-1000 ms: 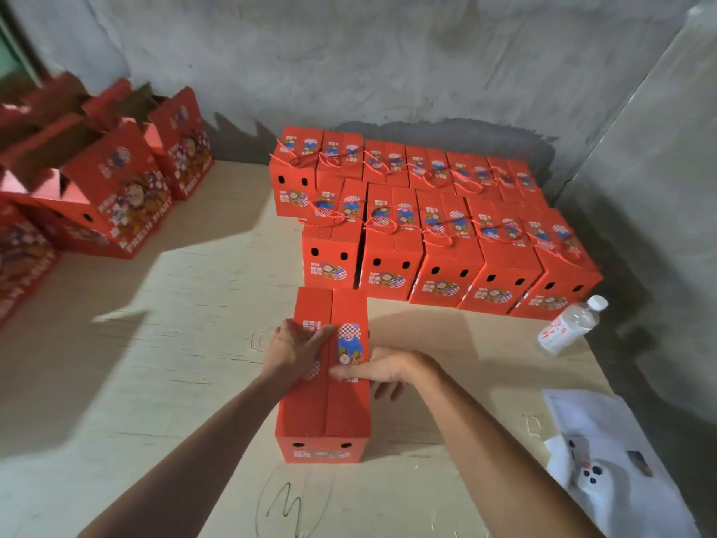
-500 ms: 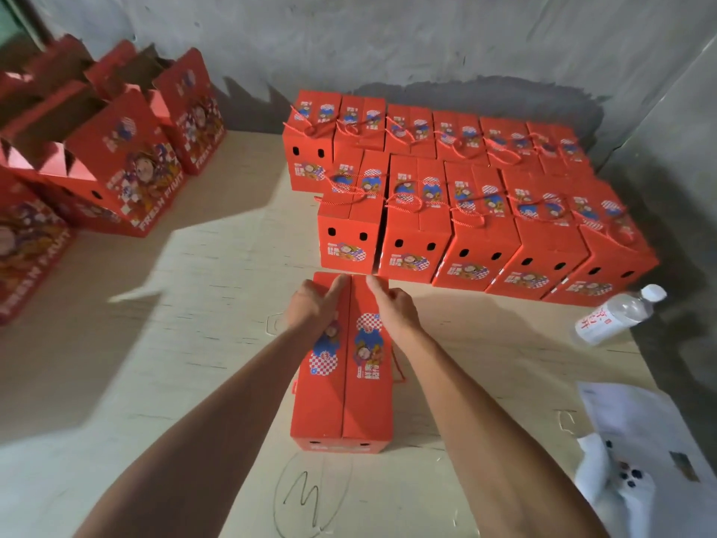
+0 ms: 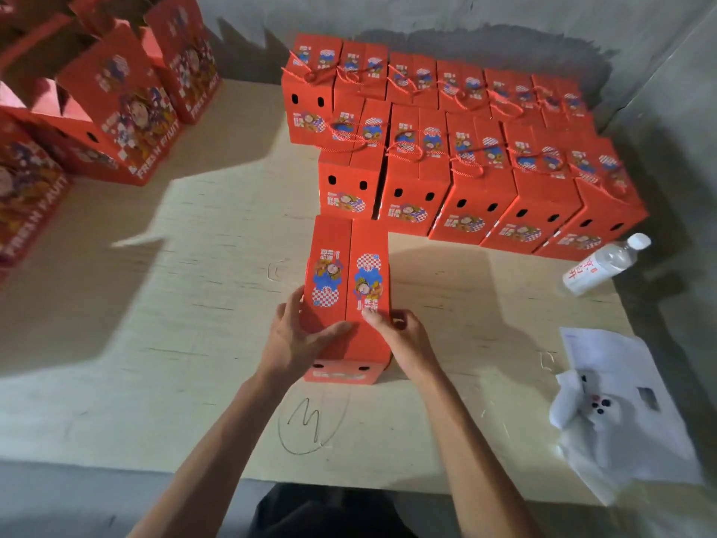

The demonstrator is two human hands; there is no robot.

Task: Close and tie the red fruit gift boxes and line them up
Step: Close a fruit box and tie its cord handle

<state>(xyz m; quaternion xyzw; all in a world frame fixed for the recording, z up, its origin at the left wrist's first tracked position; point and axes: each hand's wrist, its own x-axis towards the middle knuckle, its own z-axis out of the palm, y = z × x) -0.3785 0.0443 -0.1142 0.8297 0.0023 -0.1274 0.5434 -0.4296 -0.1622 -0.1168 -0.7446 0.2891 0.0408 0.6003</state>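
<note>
A red fruit gift box (image 3: pixel 351 242) stands in the middle of the table with its two top flaps closed together; no cord shows across its top. My left hand (image 3: pixel 297 337) grips its near left side, thumb lying across the left flap. My right hand (image 3: pixel 405 341) holds the near right side, thumb pressed on the right flap and fingers curled at the edge. Behind it, two rows of closed boxes tied with red cord (image 3: pixel 461 149) stand lined up; the held box nearly touches the front row's leftmost box (image 3: pixel 345 188).
Several open, untied boxes (image 3: pixel 116 106) stand at the back left. A water bottle (image 3: pixel 603 264) lies at the right by the wall. White paper and a plastic bag (image 3: pixel 620 413) lie at the near right. The table's front edge (image 3: pixel 116 465) is close to me.
Both hands slid from the far end of the box's top back to its near end. The box stays in place with its flaps closed.
</note>
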